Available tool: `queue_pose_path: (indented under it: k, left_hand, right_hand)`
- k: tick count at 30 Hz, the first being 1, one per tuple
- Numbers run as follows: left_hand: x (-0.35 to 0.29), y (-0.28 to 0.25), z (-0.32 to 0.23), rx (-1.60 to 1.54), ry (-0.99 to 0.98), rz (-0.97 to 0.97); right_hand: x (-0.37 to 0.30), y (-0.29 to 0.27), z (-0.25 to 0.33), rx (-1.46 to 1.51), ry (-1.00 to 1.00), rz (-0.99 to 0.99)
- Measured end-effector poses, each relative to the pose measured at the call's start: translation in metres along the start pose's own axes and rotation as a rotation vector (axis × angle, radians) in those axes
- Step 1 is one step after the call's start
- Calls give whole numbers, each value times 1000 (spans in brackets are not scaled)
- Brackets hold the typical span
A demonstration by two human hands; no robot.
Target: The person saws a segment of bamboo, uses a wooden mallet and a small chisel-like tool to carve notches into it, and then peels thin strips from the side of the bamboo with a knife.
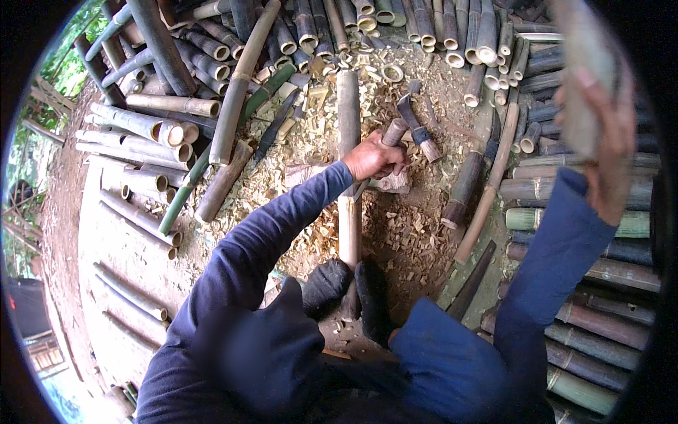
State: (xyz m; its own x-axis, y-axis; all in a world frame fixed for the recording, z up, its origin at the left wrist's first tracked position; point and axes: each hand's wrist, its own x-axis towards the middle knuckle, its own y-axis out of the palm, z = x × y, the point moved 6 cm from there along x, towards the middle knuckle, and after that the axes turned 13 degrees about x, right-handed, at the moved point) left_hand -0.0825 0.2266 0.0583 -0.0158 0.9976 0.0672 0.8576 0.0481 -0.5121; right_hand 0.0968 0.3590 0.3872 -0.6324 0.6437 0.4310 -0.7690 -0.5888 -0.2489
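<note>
Your long left sleeve at 8 o'clock is dark navy with soft creases, ending in a plain cuff at your ungloved left hand. Your right sleeve, toward 4 o'clock, shows brighter blue, and your right hand is ungloved too. You wear blue cloth over the right knee at 5 o'clock and black, round-toed foot coverings near 6 o'clock.

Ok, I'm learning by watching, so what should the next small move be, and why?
Probably bring the wooden piece in the right hand over onto the end of the handle: that handle juts from the left hand above the bamboo pole, which the black-clad feet flank, while the motion-blurred wooden piece is off to the right.
</note>
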Motion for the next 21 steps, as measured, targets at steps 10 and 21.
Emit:
queue_pose_path:
  k: [10, 21]
  left_hand:
    - [9, 15, 38, -110, -173, -146]
    - [34, 48, 104, -118, -613, -266]
  right_hand:
    - [-65, 107, -101, -98, 202, 520]
    - [-91, 58, -48, 309, 299, -27]
